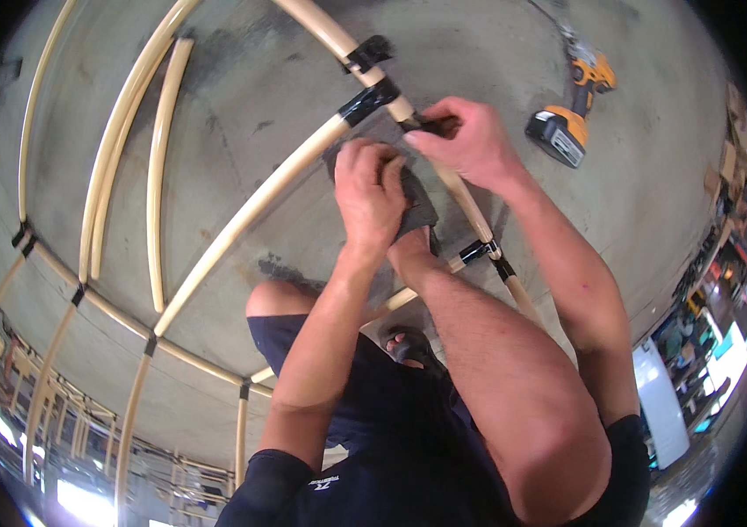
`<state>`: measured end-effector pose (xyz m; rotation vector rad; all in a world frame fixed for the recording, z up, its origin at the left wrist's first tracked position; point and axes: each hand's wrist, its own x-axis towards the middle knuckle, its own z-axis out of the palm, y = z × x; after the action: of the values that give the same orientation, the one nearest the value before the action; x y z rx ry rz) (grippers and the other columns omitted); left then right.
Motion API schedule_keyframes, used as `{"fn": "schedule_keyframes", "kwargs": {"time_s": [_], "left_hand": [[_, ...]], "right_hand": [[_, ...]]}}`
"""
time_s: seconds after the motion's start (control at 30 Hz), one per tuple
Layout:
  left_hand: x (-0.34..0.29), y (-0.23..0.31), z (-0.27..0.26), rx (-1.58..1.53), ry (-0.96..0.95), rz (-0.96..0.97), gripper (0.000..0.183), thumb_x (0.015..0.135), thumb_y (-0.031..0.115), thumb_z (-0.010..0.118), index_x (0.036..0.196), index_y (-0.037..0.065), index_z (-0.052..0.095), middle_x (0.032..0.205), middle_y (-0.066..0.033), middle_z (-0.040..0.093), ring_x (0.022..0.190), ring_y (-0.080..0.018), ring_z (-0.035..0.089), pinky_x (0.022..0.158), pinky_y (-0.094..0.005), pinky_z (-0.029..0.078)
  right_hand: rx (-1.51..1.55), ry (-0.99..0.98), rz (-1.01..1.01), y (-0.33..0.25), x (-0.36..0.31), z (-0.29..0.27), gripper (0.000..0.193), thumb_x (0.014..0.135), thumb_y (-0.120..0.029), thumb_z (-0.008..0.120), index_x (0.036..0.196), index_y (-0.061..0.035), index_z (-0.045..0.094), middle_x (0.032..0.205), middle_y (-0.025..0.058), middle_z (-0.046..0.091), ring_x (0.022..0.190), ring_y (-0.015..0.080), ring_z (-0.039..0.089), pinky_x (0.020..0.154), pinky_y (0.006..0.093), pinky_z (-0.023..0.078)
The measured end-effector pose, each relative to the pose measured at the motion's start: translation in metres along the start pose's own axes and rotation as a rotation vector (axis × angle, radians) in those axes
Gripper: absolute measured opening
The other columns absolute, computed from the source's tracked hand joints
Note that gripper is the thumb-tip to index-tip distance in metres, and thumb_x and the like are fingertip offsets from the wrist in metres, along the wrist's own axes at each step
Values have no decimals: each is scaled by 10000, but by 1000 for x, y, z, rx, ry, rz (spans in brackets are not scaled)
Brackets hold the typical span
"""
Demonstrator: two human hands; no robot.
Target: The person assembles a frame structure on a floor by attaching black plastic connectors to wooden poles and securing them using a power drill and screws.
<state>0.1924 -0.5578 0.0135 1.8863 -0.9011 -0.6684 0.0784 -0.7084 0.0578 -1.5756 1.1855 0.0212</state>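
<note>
Cream-coated pipes joined by black metal joints form a frame on the floor. My right hand (470, 140) is closed at the slanting pipe (466, 206), its thumb and index fingertip pinching a small dark joint piece (412, 123). Just up the pipe, a black joint (369, 101) ties in the long crosswise pipe (251, 215), and another black joint (368, 54) sits beyond it. My left hand (369, 189) hovers left of the slanting pipe with curled fingers; what they hold, if anything, is hidden. Beneath it is my foot in a dark sandal (420, 206).
A yellow-and-black cordless drill (571, 114) lies on the concrete floor at the far right. Loose pipes (165, 176) rest on the left. Lower down, a black joint (476, 252) joins another pipe. Assorted clutter (716, 290) lines the right edge; upright pipe framing (132, 422) stands lower left.
</note>
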Motion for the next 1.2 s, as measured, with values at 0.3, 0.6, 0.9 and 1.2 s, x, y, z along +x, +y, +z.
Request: {"fn": "schedule_keyframes", "kwargs": {"time_s": [0.3,0.6,0.9,1.2], "left_hand": [[17,4,31,493,-122,-28,114,801,150,653,895,90,635,830,-69,672,890,-259,653,813,-412,437],[16,-15,35,475,-63,32,70,807,173,693,831,110,675,773,-105,696,865,-309,643,794,-465,428],[4,30,27,-1006,237,-747,137,981,39,655,1092,-22,707,920,-38,726,773,-79,640,656,-229,514],[2,21,52,-1072,275,-779,171,979,44,664,1122,-45,695,962,-72,724,793,-111,655,681,-249,544]], "right_hand": [[-86,36,33,-5,-2,3,376,885,-183,828,1135,59,687,911,24,713,808,36,622,714,204,511],[-45,65,39,-6,-5,8,446,837,-269,860,1097,61,708,855,66,739,757,74,657,689,253,545],[139,43,75,-1,-7,8,393,875,-185,838,1146,63,697,962,56,739,837,72,657,750,219,532],[183,53,56,2,-7,8,400,888,-167,834,1170,70,680,997,61,735,873,73,655,759,216,532]]}}
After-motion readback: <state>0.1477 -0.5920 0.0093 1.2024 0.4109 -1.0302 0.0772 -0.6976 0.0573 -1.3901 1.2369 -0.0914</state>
